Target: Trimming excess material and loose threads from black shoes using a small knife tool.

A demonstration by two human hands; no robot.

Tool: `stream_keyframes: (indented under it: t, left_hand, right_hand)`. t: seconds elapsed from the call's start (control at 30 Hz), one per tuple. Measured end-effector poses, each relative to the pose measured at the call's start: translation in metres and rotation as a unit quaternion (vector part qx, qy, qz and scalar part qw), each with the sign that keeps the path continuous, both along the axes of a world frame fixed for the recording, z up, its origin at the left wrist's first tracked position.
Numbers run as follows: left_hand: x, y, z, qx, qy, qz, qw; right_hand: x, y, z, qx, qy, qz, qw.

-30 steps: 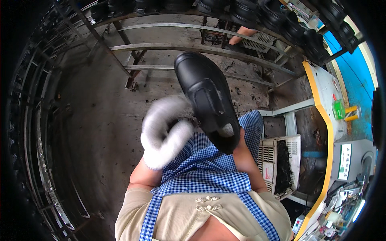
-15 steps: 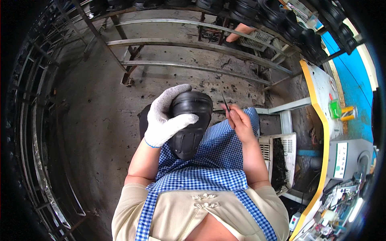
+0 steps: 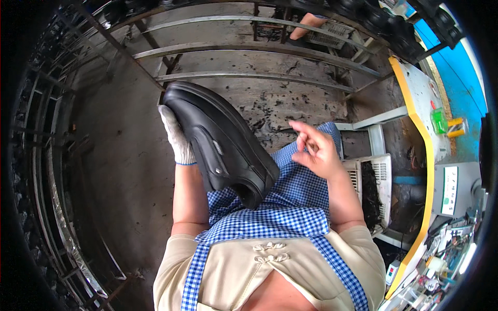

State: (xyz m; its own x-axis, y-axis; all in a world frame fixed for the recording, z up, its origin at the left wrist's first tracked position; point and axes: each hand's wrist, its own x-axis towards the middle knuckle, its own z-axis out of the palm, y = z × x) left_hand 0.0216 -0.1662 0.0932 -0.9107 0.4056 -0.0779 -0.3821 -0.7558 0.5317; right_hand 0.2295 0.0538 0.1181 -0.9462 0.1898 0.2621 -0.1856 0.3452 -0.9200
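Note:
My left hand (image 3: 178,139), in a white knit glove, grips a black leather shoe (image 3: 220,140) from behind and holds it tilted over my lap, its thick sole turned up and to the right. My bare right hand (image 3: 316,150) hovers to the right of the shoe, fingers loosely curled with thumb and fingertips close together; whether they pinch something small I cannot tell. A blue checked apron (image 3: 270,202) covers my lap beneath both hands.
Curved metal rails (image 3: 249,46) of a rack run across the top, with black shoes along the upper rim. A white slatted crate (image 3: 371,181) of dark scraps stands at my right. A yellow-edged workbench (image 3: 423,135) lies further right. Another person's hand (image 3: 306,23) reaches in at the top.
The shoe has been turned from heel-toward-me to lying on its side, sole up. My gloved hand has shifted from the top of the shoe to behind it. My right hand has opened slightly.

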Motion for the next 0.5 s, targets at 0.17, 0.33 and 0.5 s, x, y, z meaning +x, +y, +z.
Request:
stream_keyframes:
  t: [0.17,0.33,0.5]
  left_hand:
    - [-0.015,0.002,-0.009,-0.019,-0.054,0.017,0.998]
    - [0.036,0.011,0.029,-0.239,0.277,-0.097,0.925]
    - [0.06,0.015,0.048,-0.303,0.31,-0.204,0.878]
  right_hand:
    - [0.012,-0.015,-0.014,0.049,0.018,-0.046,0.998]
    - [-0.006,-0.01,0.034,0.152,0.108,-0.056,0.981]
    - [-0.012,-0.016,0.073,0.271,0.045,0.03,0.961]
